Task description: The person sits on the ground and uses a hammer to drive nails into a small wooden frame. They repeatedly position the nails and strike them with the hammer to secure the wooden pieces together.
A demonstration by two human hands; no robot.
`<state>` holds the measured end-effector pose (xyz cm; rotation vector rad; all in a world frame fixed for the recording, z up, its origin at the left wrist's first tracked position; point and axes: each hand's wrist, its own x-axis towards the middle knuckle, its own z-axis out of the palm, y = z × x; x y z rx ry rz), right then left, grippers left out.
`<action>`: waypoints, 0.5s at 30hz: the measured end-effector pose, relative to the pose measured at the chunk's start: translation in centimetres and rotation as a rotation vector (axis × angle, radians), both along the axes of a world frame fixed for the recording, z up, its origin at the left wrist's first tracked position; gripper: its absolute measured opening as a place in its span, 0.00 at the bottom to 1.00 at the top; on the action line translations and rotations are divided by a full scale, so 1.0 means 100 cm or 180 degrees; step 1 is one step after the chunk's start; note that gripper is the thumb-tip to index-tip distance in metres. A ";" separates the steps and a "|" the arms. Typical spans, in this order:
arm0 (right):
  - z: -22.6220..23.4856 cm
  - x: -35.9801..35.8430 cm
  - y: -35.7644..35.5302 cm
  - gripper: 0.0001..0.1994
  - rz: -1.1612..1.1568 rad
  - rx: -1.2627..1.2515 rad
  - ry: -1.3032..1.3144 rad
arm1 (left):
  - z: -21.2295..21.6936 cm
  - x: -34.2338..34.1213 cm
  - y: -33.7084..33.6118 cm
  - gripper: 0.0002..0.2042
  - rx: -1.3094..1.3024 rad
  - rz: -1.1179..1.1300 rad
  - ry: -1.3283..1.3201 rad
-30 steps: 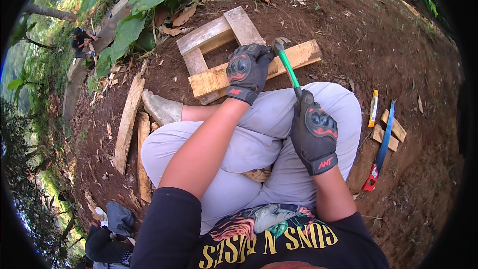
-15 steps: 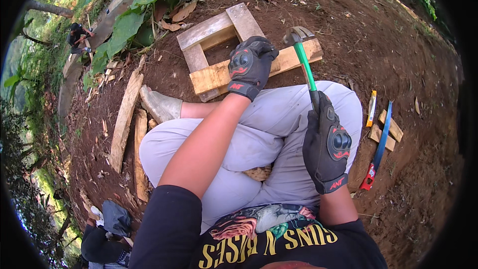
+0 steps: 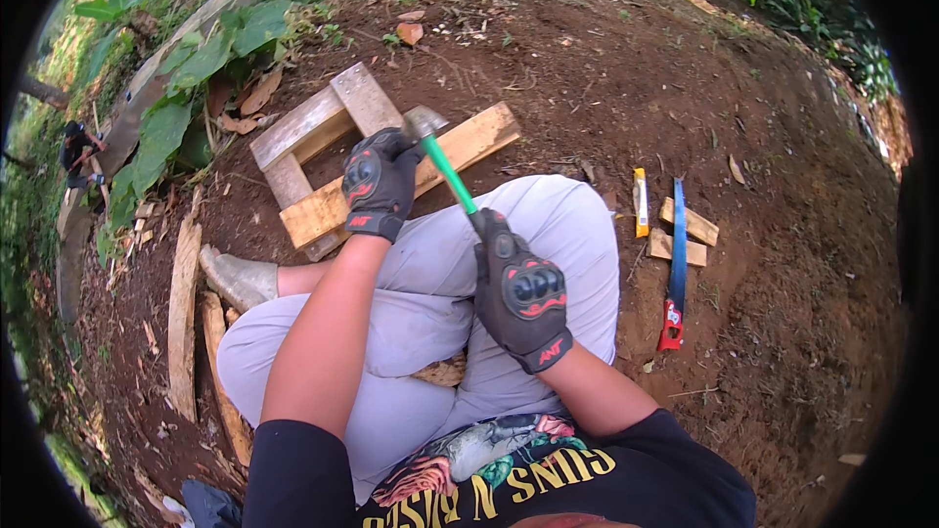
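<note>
My gloved right hand grips a claw hammer by the dark end of its green handle. The hammer's head is blurred and close beside the fingers of my left hand. That hand, gloved too, rests over the near plank of a wooden frame. Its fingers are curled together at the plank's far edge; whatever they pinch is hidden. The frame lies on the soil beyond my crossed legs, made of several short boards around an opening. The near plank sticks out past the frame on the right.
On my right lie a handsaw with blue blade and red handle, two wood offcuts and a yellow-and-white packet. Long boards lie by my left foot. Leafy plants stand far left; a person sits beyond.
The hammer has swung left and down toward my left hand, its head now beside the fingers. My left hand stays on the plank. The whole view has shifted, moving the scene leftward.
</note>
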<state>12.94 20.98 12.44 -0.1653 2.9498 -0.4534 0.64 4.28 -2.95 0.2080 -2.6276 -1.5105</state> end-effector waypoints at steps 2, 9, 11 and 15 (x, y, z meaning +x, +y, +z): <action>-0.007 -0.002 0.002 0.21 0.0141 0.0179 -0.0045 | -0.006 -0.007 -0.001 0.07 0.0164 -0.0041 0.0001; -0.011 0.008 0.016 0.22 0.0262 -0.0012 0.0603 | -0.007 -0.001 0.009 0.09 0.0259 0.0087 -0.0264; -0.019 0.005 0.015 0.24 0.0254 0.0150 0.0400 | -0.001 -0.005 0.009 0.08 -0.0201 0.0066 -0.0041; 0.009 0.002 -0.003 0.23 0.0214 -0.0668 0.1085 | -0.015 -0.010 -0.002 0.07 0.0335 0.0089 0.0084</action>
